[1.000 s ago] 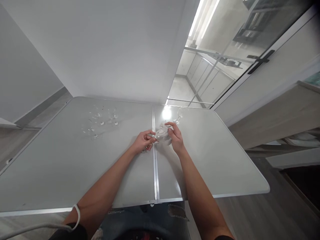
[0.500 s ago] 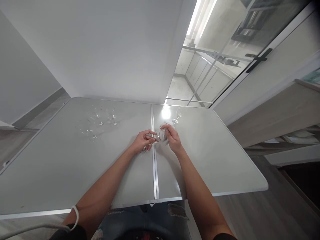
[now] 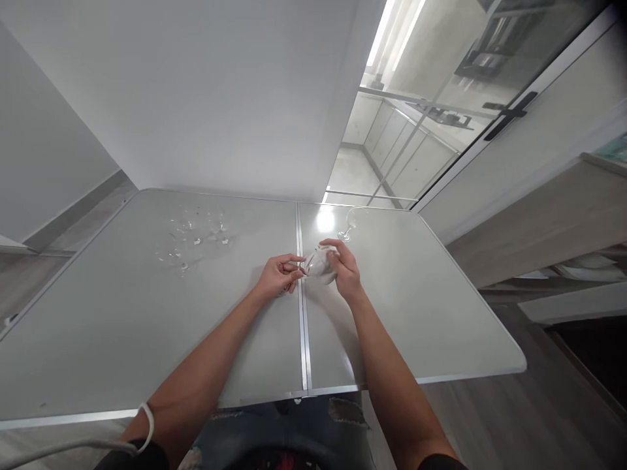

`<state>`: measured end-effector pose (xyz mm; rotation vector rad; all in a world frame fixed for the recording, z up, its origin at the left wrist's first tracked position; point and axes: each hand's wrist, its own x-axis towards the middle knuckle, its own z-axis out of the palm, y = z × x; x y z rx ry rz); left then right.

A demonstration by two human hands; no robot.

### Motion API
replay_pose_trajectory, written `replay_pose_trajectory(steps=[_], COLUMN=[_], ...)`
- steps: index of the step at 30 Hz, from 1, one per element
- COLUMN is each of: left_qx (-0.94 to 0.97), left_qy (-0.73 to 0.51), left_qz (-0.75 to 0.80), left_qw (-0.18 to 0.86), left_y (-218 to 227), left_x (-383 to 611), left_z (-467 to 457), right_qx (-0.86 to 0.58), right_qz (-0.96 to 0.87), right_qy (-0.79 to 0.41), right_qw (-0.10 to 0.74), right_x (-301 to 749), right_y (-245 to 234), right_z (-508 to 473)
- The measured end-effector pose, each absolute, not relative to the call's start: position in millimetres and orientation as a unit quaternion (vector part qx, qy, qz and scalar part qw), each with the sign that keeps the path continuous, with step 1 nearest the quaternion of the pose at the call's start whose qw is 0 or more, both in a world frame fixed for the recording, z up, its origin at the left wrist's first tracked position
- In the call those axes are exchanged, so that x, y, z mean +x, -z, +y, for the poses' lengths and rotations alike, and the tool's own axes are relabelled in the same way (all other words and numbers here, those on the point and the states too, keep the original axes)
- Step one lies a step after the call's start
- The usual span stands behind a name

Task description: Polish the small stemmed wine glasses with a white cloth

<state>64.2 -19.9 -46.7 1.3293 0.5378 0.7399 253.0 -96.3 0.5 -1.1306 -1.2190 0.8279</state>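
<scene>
A clear wine glass [image 3: 317,264] is held on its side just above the table, over the metal seam. My left hand [image 3: 279,275] pinches it at the stem end, with the foot mostly hidden behind the fingers. On the other side my right hand [image 3: 345,269] is closed on the bowl, thumb on the near side and fingers at the far side. The bowl looks whitish; whether that is a cloth or a reflection I cannot tell. Behind my right hand another clear stemmed glass [image 3: 347,234] rests on the table.
Several clear stemmed glasses [image 3: 196,240] are grouped at the table's far left. The light grey table [image 3: 122,326] meets a white wall [image 3: 220,98] at the back. A glass-paned door [image 3: 392,143] stands at the back right. A white cable [image 3: 73,444] runs by my left arm.
My right hand has shifted slightly right and turned, so more of the bowl shows between my hands. My left hand keeps nearly the same place at the stem.
</scene>
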Motion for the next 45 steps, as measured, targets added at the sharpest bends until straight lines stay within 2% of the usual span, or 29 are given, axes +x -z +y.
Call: replay_pose_trajectory(steps=[4, 7, 13, 19, 27, 34, 38, 45], left_qx=[0.595, 0.581, 0.548, 0.556, 0.535, 0.499, 0.481, 0.465], left_qy=[-0.347, -0.378, -0.396, -0.334, -0.329, -0.247, -0.215, -0.179], left_qz=[0.236, 0.241, 0.213, 0.179, 0.185, 0.161, 0.160, 0.153], left_qw=[0.685, 0.679, 0.705, 0.740, 0.756, 0.815, 0.835, 0.853], left_y=[44.6, 41.4, 43.1, 47.7, 40.9, 42.2, 42.0, 41.6], left_x=[63.5, 62.5, 63.1, 62.3, 57.9, 56.5, 56.8, 50.9], left_z=[-19.1, -18.6, -16.4, -14.9, -16.5, -14.0, -13.9, -13.0], right_qx=[-0.449, -0.428, -0.442, -0.368, -0.408, -0.425, -0.401, -0.349], right_qz=[-0.362, -0.290, -0.286, -0.360, -0.390, -0.376, -0.354, -0.388], right_qy=[-0.294, -0.281, -0.386, -0.479, -0.504, -0.433, -0.497, -0.601], right_qw=[0.762, 0.808, 0.758, 0.711, 0.654, 0.700, 0.683, 0.605], right_x=[257.0, 263.9, 247.4, 230.6, 246.8, 246.9, 237.8, 245.8], right_y=[-1.3, 3.0, 14.4, 4.3, 11.6, 36.8, 40.1, 42.9], right_z=[-93.0, -87.3, -79.2, -87.6, -88.2, -76.9, -77.3, -86.8])
